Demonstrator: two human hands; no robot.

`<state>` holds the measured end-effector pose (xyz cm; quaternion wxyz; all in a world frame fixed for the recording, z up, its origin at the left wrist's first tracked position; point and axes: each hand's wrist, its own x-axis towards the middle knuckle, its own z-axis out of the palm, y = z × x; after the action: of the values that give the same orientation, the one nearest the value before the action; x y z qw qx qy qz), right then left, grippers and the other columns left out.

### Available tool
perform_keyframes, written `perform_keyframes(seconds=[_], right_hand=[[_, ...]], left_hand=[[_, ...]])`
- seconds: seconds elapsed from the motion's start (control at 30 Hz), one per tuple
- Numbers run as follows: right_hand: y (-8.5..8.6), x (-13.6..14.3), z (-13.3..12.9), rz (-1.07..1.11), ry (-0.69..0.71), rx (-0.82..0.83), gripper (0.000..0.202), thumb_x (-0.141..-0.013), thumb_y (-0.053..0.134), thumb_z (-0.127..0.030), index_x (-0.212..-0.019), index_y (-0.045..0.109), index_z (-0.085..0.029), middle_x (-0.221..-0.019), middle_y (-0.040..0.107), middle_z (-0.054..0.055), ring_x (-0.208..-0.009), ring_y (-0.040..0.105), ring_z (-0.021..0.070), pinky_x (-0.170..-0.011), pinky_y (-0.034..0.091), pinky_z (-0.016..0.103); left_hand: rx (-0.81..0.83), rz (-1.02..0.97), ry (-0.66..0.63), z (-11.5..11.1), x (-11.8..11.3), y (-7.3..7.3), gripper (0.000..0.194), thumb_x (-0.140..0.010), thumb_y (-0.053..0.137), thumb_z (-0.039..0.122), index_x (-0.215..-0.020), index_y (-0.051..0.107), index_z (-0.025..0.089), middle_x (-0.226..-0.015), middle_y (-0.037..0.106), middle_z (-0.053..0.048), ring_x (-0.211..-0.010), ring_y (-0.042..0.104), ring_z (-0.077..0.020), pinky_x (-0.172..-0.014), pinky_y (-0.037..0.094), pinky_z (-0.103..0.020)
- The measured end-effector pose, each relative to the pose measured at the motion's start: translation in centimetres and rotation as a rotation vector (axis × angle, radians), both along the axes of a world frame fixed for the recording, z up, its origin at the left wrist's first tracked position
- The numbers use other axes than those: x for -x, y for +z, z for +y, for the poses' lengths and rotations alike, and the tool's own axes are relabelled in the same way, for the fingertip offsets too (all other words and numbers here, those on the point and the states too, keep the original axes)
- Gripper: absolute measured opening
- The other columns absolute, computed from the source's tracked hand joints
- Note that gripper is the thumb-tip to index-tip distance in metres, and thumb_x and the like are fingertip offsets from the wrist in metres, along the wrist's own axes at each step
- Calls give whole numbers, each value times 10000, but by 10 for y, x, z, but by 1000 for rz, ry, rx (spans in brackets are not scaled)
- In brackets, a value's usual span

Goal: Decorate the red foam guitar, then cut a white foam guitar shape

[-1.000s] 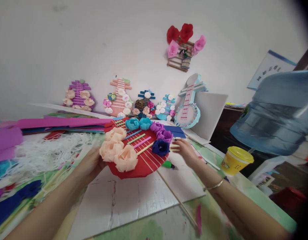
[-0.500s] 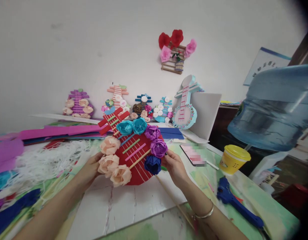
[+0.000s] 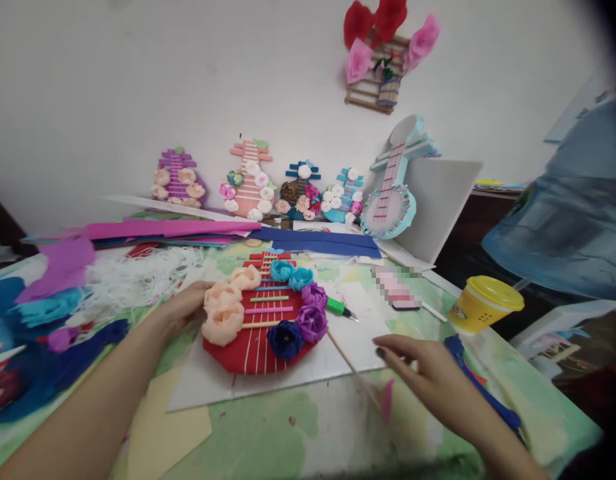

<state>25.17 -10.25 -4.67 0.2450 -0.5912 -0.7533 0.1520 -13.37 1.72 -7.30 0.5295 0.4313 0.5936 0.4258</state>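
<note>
A red lute-shaped craft (image 3: pixel 261 350) with strings, coloured strips and peach, blue and purple paper flowers lies on a white board (image 3: pixel 188 393). At its left edge is my left hand (image 3: pixel 191 303), its fingertips hidden behind the peach flowers. My right hand (image 3: pixel 413 363) hovers over the board's right side, holding nothing, thumb and fingers apart. Between that hand and the craft lie a thin stick (image 3: pixel 353 367) and a green pen (image 3: pixel 339 307). A blue glue gun (image 3: pixel 488 393) is partly hidden behind my right hand.
Several finished crafts (image 3: pixel 251 180) lean on the wall. White string (image 3: pixel 143 280) and coloured paper (image 3: pixel 63 267) cover the left side. A phone (image 3: pixel 395 288), a yellow tub (image 3: pixel 485 305) and a large water bottle (image 3: pixel 578 220) are at the right.
The craft has gone down from both hands onto the board. My right hand has let go and moved right. The view has shifted, and the green pen now shows.
</note>
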Motion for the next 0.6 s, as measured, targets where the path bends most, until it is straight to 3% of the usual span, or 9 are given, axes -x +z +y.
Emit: perform_keyframes(seconds=[0.13, 0.27, 0.37, 0.43, 0.5, 0.6], right_hand=[[-28, -82, -27, -177, -308, -285, 430, -809, 459, -538, -1014, 681, -232, -1015, 714, 102, -879, 668, 295, -727, 526, 416], [-71, -157, -38, -459, -390, -396, 502, -771, 431, -532, -1018, 633, -145, -1007, 693, 174, -929, 645, 365, -820, 480, 495], [-98, -183, -44, -577, -411, -373, 525, -787, 408, -533, -1020, 619, -112, -991, 683, 200, -907, 643, 377, -792, 486, 502], [-108, -186, -47, -593, -376, -347, 515, -809, 398, -523, -1016, 617, -106, -980, 682, 201, -884, 647, 365, -779, 493, 491], [-111, -183, -47, -589, -348, -349, 504, -827, 389, -511, -1016, 614, -101, -989, 678, 202, -877, 645, 357, -782, 491, 487], [-105, -173, -41, -575, -359, -381, 512, -837, 389, -502, -1022, 613, -81, -968, 668, 212, -854, 633, 356, -778, 485, 489]], left_hand=[[-59, 49, 43, 1, 1, -1, 194, -598, 693, 248, -684, 601, 100, -560, 591, -19, -498, 505, -122, -464, 376, -219], [-223, 182, 218, 7, 6, -1, 246, -649, 654, 368, -671, 597, 130, -629, 616, -61, -567, 558, -180, -521, 442, -283], [-451, 331, 413, -3, 0, 5, 257, -752, 565, 380, -841, 620, 145, -905, 651, -96, -842, 602, -218, -741, 485, -326], [-616, 426, 477, -23, -11, 9, 250, -801, 530, 359, -950, 612, 176, -1075, 617, -80, -1016, 556, -218, -905, 436, -340], [-769, 520, 397, -52, -28, 11, 196, -808, 559, 329, -949, 616, 205, -1065, 615, -50, -1035, 546, -210, -959, 406, -340], [-1145, 798, -19, -96, -52, 9, 156, -838, 552, 199, -990, 588, 205, -1003, 625, -56, -1015, 546, -211, -948, 406, -372]])
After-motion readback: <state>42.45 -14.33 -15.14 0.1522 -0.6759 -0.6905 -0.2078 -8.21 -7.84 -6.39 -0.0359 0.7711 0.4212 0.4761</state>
